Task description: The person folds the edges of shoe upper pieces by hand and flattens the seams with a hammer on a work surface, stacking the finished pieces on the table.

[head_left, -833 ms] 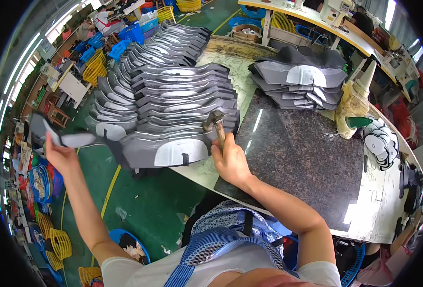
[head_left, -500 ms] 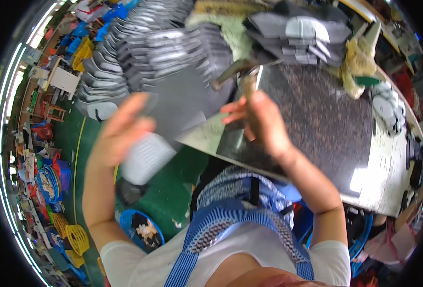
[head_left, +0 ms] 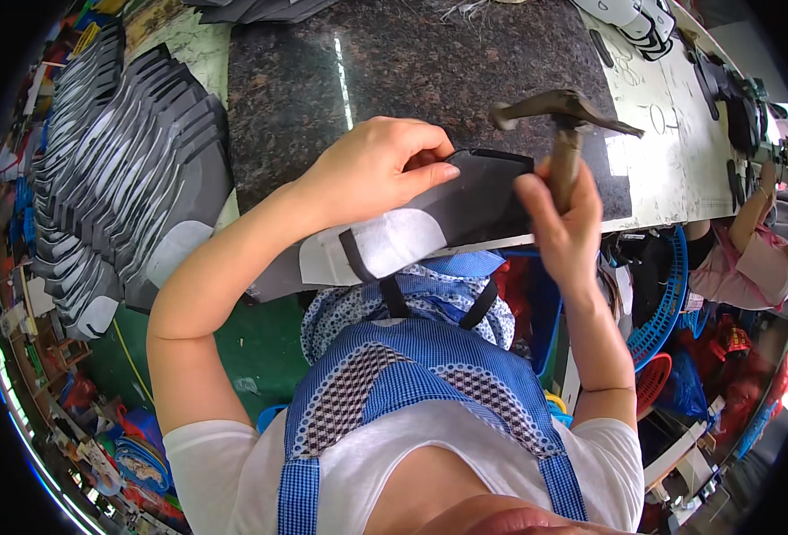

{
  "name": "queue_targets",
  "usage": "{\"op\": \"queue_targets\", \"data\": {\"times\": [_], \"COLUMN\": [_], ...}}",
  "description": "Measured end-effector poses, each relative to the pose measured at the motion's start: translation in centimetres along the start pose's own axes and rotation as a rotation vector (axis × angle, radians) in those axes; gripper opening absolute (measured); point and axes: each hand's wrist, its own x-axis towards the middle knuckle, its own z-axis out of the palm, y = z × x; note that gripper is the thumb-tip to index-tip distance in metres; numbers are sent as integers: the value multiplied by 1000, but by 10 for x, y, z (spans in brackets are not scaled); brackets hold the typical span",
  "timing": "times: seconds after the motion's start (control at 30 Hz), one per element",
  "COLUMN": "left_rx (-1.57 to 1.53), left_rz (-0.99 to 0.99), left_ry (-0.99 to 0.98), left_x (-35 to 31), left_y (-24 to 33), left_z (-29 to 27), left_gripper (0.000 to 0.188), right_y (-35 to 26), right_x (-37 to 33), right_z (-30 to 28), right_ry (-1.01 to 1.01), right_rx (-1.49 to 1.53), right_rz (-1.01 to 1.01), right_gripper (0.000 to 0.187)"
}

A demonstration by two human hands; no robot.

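Observation:
My right hand (head_left: 565, 218) is wrapped round the wooden handle of a hammer (head_left: 565, 111). The hammer's metal head is raised above the right end of a dark grey sheet piece (head_left: 492, 192). That piece lies along the near edge of a dark speckled stone slab (head_left: 412, 71) and overhangs toward me. On it are a white patch (head_left: 403, 239) and a black strip. My left hand (head_left: 380, 165) is closed at the piece's far edge, thumb and fingers pinched on it; its fingertips are partly hidden.
Overlapping rows of similar grey and white pieces (head_left: 135, 169) cover the table's left. White-and-black parts (head_left: 630, 22) lie at the far right. A blue basket (head_left: 666, 308) stands below the table's right edge, near another person (head_left: 746, 241). Green floor (head_left: 206, 348) shows at lower left.
My view has turned right. The grey piece, earlier by my left hand over the stacked rows, is now at the slab's near edge. The hammer has moved right and is still in my right hand.

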Motion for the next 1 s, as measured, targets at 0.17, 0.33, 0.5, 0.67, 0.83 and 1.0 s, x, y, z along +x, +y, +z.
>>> {"op": "queue_targets", "data": {"times": [0.17, 0.33, 0.5, 0.67, 0.83, 1.0], "left_rx": [393, 278, 545, 687, 516, 465], "left_rz": [325, 233, 453, 446, 362, 342], "left_ry": [256, 253, 344, 351, 328, 304], "left_x": [11, 12, 12, 8, 7, -1], "left_y": [-24, -21, -22, -13, -19, -16], "left_z": [11, 10, 9, 16, 5, 5], "left_gripper": [20, 20, 23, 23, 21, 21], "right_y": [-5, -10, -38, -44, -13, -17], "right_x": [1, 11, 40, 61, 54, 59], "right_z": [-37, -36, -42, -35, -36, -32], "right_ry": [-69, -340, -436, -553, -482, -539], "right_rx": [19, -245, -326, -434, -376, -399], "right_rz": [-187, -180, -159, -396, -477, -154], "right_gripper": [15, 22, 14, 19, 24, 18]}}
